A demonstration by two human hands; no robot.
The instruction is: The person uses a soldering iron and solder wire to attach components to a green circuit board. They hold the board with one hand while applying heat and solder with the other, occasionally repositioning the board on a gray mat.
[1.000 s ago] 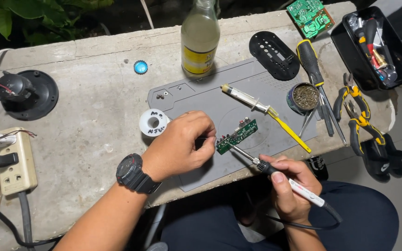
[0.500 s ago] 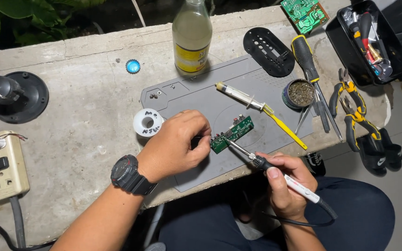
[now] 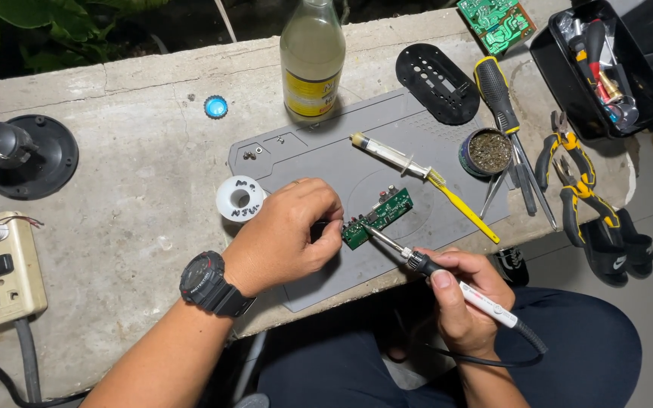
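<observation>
Circuit board [image 3: 378, 217], small and green, lies on the grey mat [image 3: 319, 155], pinched at its left end by your left hand [image 3: 289, 234]; your right hand [image 3: 462, 302] clamps the soldering iron [image 3: 447, 279], tip touching it.

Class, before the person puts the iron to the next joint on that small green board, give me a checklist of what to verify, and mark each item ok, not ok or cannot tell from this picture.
1. Small green circuit board held steady: ok, the left hand pins its near end on the grey mat.
2. Soldering iron gripped on the handle: ok, the right hand holds it like a pen, tip at the board's edge.
3. Left fingers clear of the tip: cannot tell, they sit very close.
4. Solder spool in reach: ok, beside the left hand.
5. Tip-cleaner tin in reach: ok, on the mat's right edge.
6. Iron hot: cannot tell.
</observation>
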